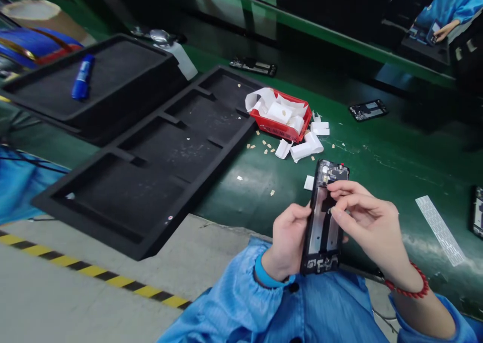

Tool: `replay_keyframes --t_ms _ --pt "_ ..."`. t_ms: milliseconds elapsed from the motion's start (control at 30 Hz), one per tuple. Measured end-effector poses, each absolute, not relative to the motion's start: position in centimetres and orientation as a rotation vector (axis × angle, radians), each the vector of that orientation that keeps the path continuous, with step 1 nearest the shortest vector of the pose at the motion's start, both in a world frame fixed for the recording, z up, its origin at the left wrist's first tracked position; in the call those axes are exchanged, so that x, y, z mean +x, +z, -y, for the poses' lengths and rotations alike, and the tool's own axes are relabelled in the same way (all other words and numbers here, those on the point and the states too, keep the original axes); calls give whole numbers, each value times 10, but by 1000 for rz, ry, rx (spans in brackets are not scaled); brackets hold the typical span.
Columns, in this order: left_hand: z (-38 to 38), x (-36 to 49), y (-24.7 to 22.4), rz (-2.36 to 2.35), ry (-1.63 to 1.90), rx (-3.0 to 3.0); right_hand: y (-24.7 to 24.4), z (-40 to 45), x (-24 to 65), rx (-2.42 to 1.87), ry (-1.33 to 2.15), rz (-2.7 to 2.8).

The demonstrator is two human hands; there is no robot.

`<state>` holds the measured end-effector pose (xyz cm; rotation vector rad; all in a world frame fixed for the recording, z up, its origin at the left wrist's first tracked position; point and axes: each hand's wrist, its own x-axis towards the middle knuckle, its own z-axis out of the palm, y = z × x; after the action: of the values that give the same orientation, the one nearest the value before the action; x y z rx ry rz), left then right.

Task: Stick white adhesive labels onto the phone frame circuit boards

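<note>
My left hand (289, 237) grips an opened phone body (316, 227) by its left edge, thumb along the side. The phone is tilted toward me, its circuit board showing at the top and a long bare metal bay in the middle. Over that bay, my right hand (366, 220) has its thumb and fingers drawn together near the phone's upper middle. Whatever lies between those fingertips is too small to make out. A white strip sheet of small printed labels (440, 231) lies on the bench right of my right hand.
A red bin (279, 128) holds crumpled white paper, with scraps around it. A long black compartment tray (151, 182) and a second black tray (124, 81) with a blue marker (83, 76) lie left. Other phone bodies (368, 110) rest on the green bench. A co-worker's hand (446, 31) shows top right.
</note>
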<state>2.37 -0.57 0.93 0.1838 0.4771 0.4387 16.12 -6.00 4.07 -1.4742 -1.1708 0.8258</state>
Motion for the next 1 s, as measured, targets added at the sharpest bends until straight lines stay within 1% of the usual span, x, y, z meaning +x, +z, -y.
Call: replay_keyframes --t_ms 233,433,1000 --pt "14 23 19 -345 551 842 45 66 155 -1252 832 1135" --pt "9 19 19 -270 592 1167 48 64 152 -1228 792 1145" --pt "7 16 29 -332 546 1228 52 62 152 -1251 760 1145"
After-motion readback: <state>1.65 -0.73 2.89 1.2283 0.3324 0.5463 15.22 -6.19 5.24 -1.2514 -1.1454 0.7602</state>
